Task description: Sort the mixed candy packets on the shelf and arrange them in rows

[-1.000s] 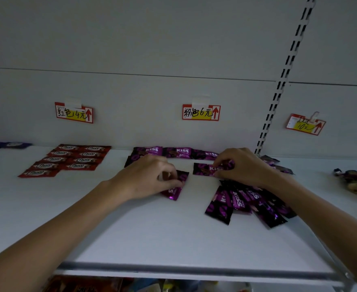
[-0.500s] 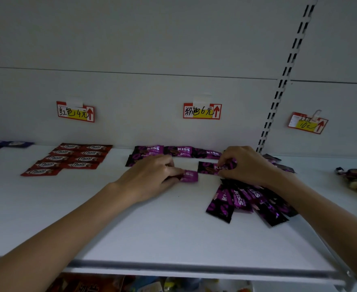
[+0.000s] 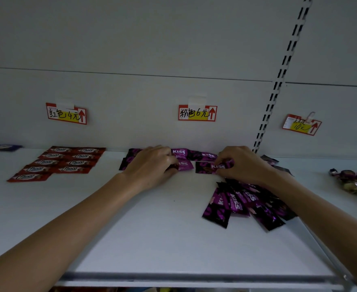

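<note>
Head view. A white shelf runs the width of the frame, with a grey rail along its front edge. Behind it stands a plain pale back panel, split at the right by a slotted upright. The light is dim.

Three price tags hang on the panel: a left tag, a middle tag and a right tag, which is tilted.

Below the left tag, red packets lie flat in two slanted columns. Blue packets sit at the far left edge. Wrapped sweets lie in a heap at the far right. Goods below the rail are too blurred to tell.

A back row of purple packets lies against the panel under the middle tag, partly hidden by both hands. A loose pile of purple packets fans out near the right forearm, which covers its far side. A few dark packets show behind the right wrist.

The left hand has its fingers curled, gripping the left end of the left packet, which lies flat just in front of the back row. The right hand pinches the right end of the right packet, which lies just beside the left one, end to end with a small gap.
</note>
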